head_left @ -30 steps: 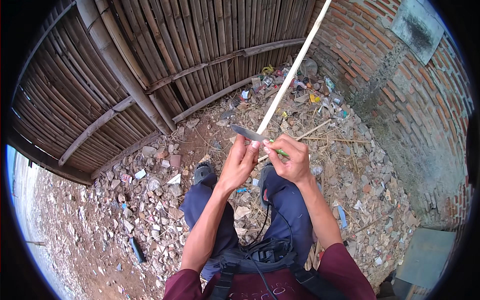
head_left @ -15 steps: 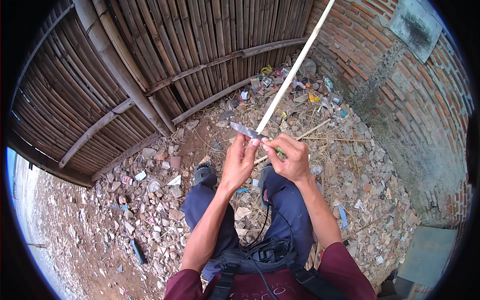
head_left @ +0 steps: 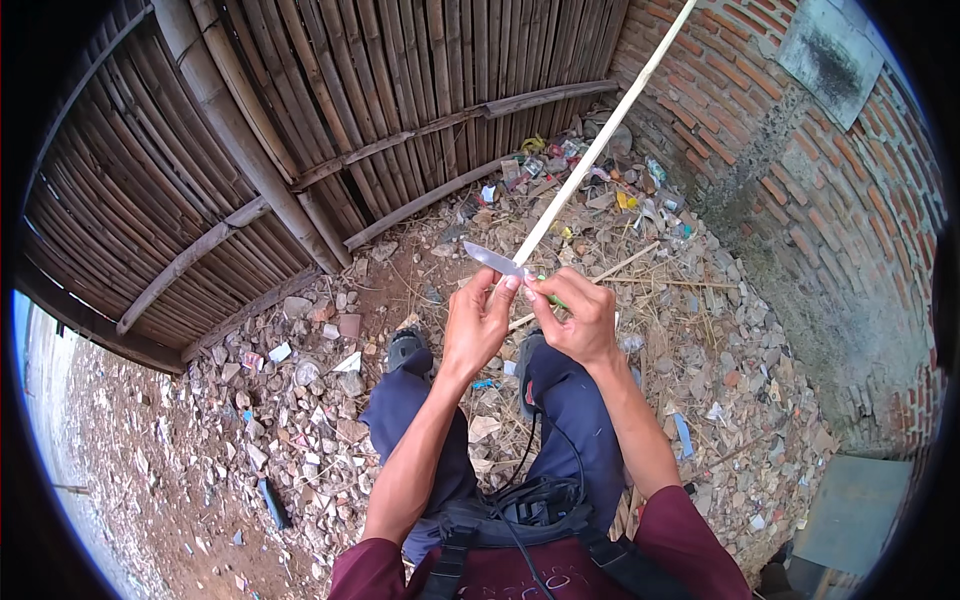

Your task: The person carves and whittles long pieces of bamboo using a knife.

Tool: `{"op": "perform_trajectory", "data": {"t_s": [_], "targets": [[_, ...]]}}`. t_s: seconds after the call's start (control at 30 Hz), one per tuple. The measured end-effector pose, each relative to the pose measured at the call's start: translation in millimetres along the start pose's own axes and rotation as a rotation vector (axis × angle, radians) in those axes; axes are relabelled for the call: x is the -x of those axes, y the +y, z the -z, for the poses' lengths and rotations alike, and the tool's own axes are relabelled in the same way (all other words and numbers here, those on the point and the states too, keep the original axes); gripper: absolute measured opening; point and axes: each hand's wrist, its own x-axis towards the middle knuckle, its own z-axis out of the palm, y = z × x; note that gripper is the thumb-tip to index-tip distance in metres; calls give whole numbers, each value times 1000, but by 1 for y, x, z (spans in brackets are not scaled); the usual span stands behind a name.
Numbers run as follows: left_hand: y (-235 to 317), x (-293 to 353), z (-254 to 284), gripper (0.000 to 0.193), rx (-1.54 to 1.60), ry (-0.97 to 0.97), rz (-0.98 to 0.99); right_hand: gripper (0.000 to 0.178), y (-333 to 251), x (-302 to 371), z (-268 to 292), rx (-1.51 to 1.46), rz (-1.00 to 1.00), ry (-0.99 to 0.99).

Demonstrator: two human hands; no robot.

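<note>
My right hand [head_left: 580, 318] is closed around the green handle of a knife [head_left: 492, 258]. Its pale blade points left, above the fingertips of my left hand [head_left: 476, 326], and lies across the near end of a long, pale wooden strip [head_left: 592, 152]. My left hand pinches that near end between thumb and fingers. The thumbs of both hands are close together at the blade's base. From there the strip slants up and away to the right, past the top of the view. Fingers hide the strip's very tip.
A slatted bamboo wall [head_left: 400, 70] stands ahead and left, a brick wall [head_left: 780, 150] to the right. Rubble and litter [head_left: 310, 400] cover the ground around my shoes [head_left: 408, 347]. A grey board [head_left: 855, 510] leans at the lower right; a thin stick [head_left: 628, 262] lies beyond my hands.
The far part of the strip has swung slightly to the right. The knife blade has tilted a little and now looks brighter. Both hands remain almost in the same place.
</note>
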Motion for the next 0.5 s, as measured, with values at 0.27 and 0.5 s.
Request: {"op": "perform_trajectory", "data": {"t_s": [0.27,0.5], "targets": [[8,0,2,27,-16,22,39,16,-7,-2,1,77,11,-16],[12,-3,-2,28,-23,61,-5,18,-1,-3,3,115,5,-15]]}}
